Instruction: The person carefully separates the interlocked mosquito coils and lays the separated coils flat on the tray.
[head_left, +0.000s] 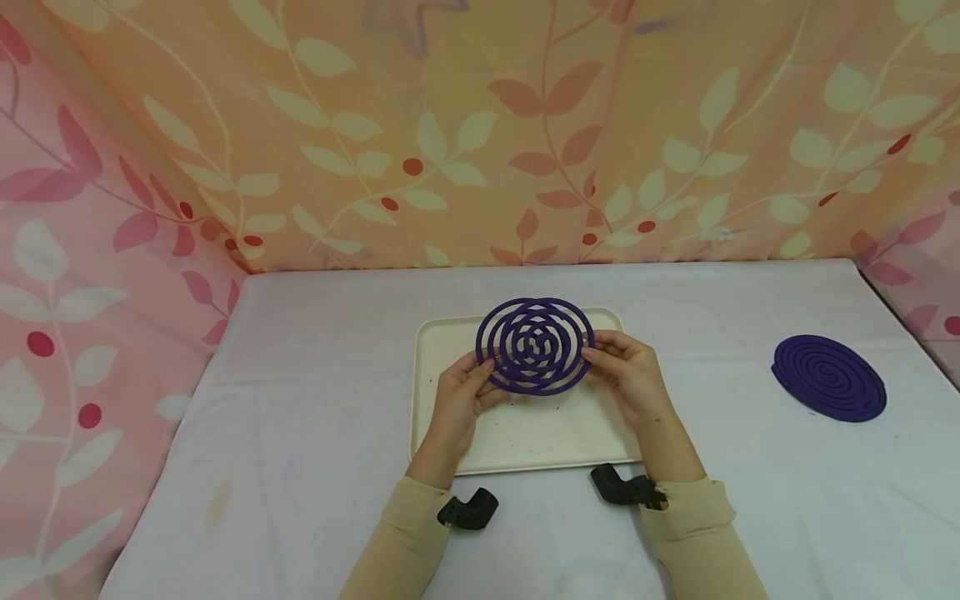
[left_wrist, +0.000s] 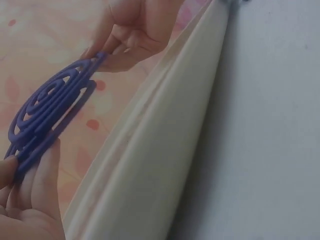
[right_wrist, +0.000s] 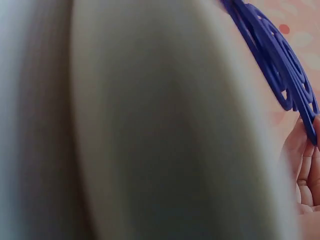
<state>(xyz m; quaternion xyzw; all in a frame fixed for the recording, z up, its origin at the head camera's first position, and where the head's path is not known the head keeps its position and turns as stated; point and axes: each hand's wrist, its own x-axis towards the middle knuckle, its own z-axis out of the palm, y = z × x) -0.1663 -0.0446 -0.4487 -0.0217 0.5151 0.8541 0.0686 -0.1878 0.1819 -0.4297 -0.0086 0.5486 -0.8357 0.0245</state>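
Above the tray, both hands hold a purple mosquito coil (head_left: 537, 343), whose spiral strands show as two overlapping layers with gaps between them. My left hand (head_left: 459, 402) pinches its lower left edge between thumb and fingers. At the opposite edge, my right hand (head_left: 630, 375) grips the rim the same way. In the left wrist view the coil (left_wrist: 47, 107) appears tilted, its layers spread slightly apart, with a hand at each end. Part of the coil (right_wrist: 282, 62) and some fingers (right_wrist: 305, 165) show at the right side of the right wrist view.
A cream tray (head_left: 525, 450) with small dark crumbs lies beneath the hands on a white-covered table (head_left: 300, 367). Another purple coil (head_left: 828, 379), tightly wound, lies flat at the right. Leaf-patterned cloth (head_left: 465, 150) hangs behind and at both sides.
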